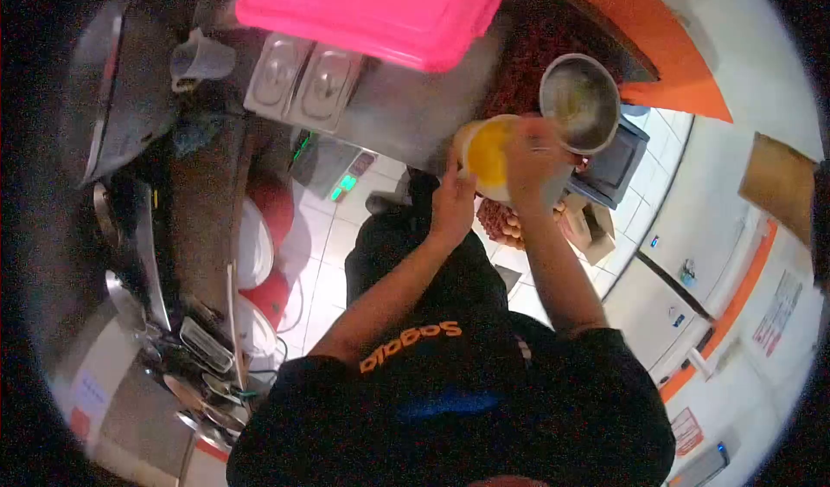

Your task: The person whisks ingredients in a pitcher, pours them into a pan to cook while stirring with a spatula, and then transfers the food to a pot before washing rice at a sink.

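Note:
A round pale bowl [467, 151] holds a yellow liquid that looks like beaten egg [488, 154]. Wrapped on the near left side of its rim is my left hand [453, 203], thumb up by the edge. My right hand [531, 160] is over the bowl's right side, fingers curled and blurred by motion. A thin shiny bit shows at its fingers, but what it grips is too smeared to name. Just beyond that hand stands a metal bowl [579, 102] with a little residue inside.
A pink lidded box [372, 7] and lidded steel pans [303, 80] stand on the counter. A digital scale [324, 165] glows green at its edge. Spoons and other utensils [130, 301] lie at left. Eggs [513, 227] and a cardboard box [592, 227] are below; white fridges [653, 301] stand right.

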`<state>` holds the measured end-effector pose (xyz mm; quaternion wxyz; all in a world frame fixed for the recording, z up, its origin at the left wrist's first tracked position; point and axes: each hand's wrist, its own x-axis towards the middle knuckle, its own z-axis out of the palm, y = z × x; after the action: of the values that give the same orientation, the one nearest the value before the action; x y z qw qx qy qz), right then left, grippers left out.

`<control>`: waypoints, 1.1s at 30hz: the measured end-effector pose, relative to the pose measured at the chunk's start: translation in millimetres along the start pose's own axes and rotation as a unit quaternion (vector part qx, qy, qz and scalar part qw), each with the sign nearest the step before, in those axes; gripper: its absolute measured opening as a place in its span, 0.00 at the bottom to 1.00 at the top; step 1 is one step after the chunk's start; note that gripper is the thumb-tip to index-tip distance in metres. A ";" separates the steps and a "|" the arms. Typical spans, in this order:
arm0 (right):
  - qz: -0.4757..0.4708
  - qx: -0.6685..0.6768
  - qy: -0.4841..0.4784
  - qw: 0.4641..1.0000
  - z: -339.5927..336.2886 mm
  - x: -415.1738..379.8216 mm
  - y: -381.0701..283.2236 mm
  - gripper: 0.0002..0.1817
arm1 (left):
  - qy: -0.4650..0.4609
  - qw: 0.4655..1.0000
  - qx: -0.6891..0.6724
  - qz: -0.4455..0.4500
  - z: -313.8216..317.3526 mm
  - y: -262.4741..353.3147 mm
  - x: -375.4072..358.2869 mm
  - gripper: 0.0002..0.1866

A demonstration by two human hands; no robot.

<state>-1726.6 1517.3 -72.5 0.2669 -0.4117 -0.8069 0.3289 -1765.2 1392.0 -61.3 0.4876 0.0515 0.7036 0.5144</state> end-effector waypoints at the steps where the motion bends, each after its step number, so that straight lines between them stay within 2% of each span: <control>1: -0.057 -0.038 0.000 0.998 3.4 14.8 3.8 0.05 | -0.002 1.000 -0.001 0.015 5.2 -10.3 6.0 0.30; 2: -0.011 0.023 0.060 0.998 5.5 21.1 7.0 0.06 | 0.023 0.998 0.003 0.054 10.9 -38.6 2.5 0.30; 3: -0.029 0.031 0.058 0.997 7.6 47.3 -6.0 0.06 | 0.044 0.995 0.001 0.086 13.5 -41.3 -1.9 0.30; 4: 0.028 0.106 0.129 0.986 -3.8 62.9 -35.6 0.06 | 0.065 0.991 0.001 0.119 16.0 -42.9 -6.3 0.30; 5: 0.118 0.155 0.200 0.960 -24.3 43.4 -51.7 0.06 | 0.086 0.985 0.002 0.151 18.2 -43.8 -9.0 0.30; 6: 0.134 -0.043 0.092 0.986 -24.3 36.8 -50.2 0.06 | 0.075 0.992 0.023 0.097 17.8 -35.0 -14.9 0.29; 7: 0.109 -0.240 -0.010 0.965 -25.5 31.1 -54.5 0.07 | 0.078 0.992 0.043 0.084 18.2 -29.0 -1.1 0.29; 9: 0.113 -0.011 0.081 0.990 -22.1 54.6 -65.4 0.06 | 0.084 0.991 0.081 0.058 18.7 -15.7 24.9 0.27; 10: 0.192 0.148 0.198 0.950 -26.6 57.7 -73.7 0.07 | 0.088 0.992 0.055 0.067 16.5 -16.3 21.8 0.26; 11: 0.220 0.128 0.196 0.947 -24.3 30.9 -52.4 0.07 | 0.089 0.993 0.022 0.069 19.0 -20.7 11.9 0.26; 12: 0.115 0.055 0.100 0.987 -10.3 13.5 -15.7 0.05 | 0.091 0.993 -0.010 0.071 21.6 -25.0 1.8 0.25; 13: -0.010 -0.014 0.005 1.000 -1.2 15.9 4.5 0.05 | 0.086 0.993 -0.010 0.083 23.2 -27.9 3.7 0.25; 14: 0.082 -0.002 0.088 0.993 -0.7 33.4 0.7 0.04 | 0.088 0.988 -0.029 0.127 25.3 -36.7 5.7 0.26; 15: 0.067 0.006 0.088 0.994 0.7 54.0 -3.9 0.04 | 0.090 0.985 -0.037 0.142 25.5 -36.3 3.2 0.26; 16: 0.093 0.109 0.138 0.980 -9.9 44.9 -14.4 0.03 | 0.092 0.982 -0.046 0.157 26.5 -40.2 2.4 0.26; 18: 0.027 -0.060 0.059 0.996 1.5 16.2 12.2 0.03 | 0.064 0.991 -0.110 0.034 32.3 -37.1 10.4 0.26; 19: 0.015 -0.058 0.071 0.996 -6.9 33.2 -8.6 0.03 | 0.060 0.990 -0.113 0.050 31.6 -32.5 14.7 0.26; 21: 0.160 0.107 0.146 0.970 -30.7 59.8 -45.5 0.04 | 0.095 0.981 -0.046 0.162 28.0 -29.4 13.8 0.26; 22: 0.129 0.051 0.261 0.955 -39.9 57.6 -46.9 0.05 | 0.092 0.985 -0.042 0.143 27.4 -33.1 -2.7 0.26; 23: 0.148 0.038 0.256 0.954 -37.5 33.6 -31.6 0.05 | 0.085 0.993 -0.019 0.083 25.4 -34.7 -19.6 0.25; 24: 0.114 0.045 0.130 0.984 -22.0 18.4 -1.7 0.05 | 0.081 0.996 -0.001 0.048 25.3 -24.0 -12.9 0.25; 25: 0.068 0.056 0.004 0.996 -15.3 31.6 -14.2 0.05 | 0.081 0.996 0.016 0.025 25.7 -13.5 1.5 0.24; 26: 0.112 0.026 0.043 0.992 -25.1 48.1 -21.1 0.04 | 0.109 0.977 -0.091 0.159 29.9 -24.3 10.7 0.22; 27: 0.100 0.034 0.042 0.994 -17.6 65.6 -26.6 0.04 | 0.118 0.974 -0.093 0.170 29.0 -15.6 32.4 0.22; 29: 0.065 0.015 0.075 0.995 -26.2 36.2 -32.9 0.04 | 0.104 0.989 -0.008 0.105 24.7 -18.7 3.5 0.22; 30: -0.057 -0.002 -0.010 0.998 -7.1 26.1 2.9 0.05 | 0.097 0.992 -0.034 0.073 27.4 -25.1 8.5 0.23; 31: -0.080 0.004 0.005 0.997 -13.8 49.3 -22.0 0.05 | 0.101 0.989 -0.038 0.101 26.0 -21.4 20.0 0.23; 32: 0.000 0.051 0.079 0.996 -27.2 68.0 -43.3 0.05 | 0.120 0.976 -0.035 0.178 29.1 -22.5 27.2 0.24; 33: 0.105 0.092 0.135 0.981 -37.5 66.2 -60.6 0.05 | 0.104 0.988 -0.013 0.110 26.0 -17.4 12.9 0.24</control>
<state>-1764.1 1557.6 7.6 0.3746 -0.5081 -0.6819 0.3694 -1745.2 1408.8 -82.8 0.3531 0.0679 0.7337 0.5766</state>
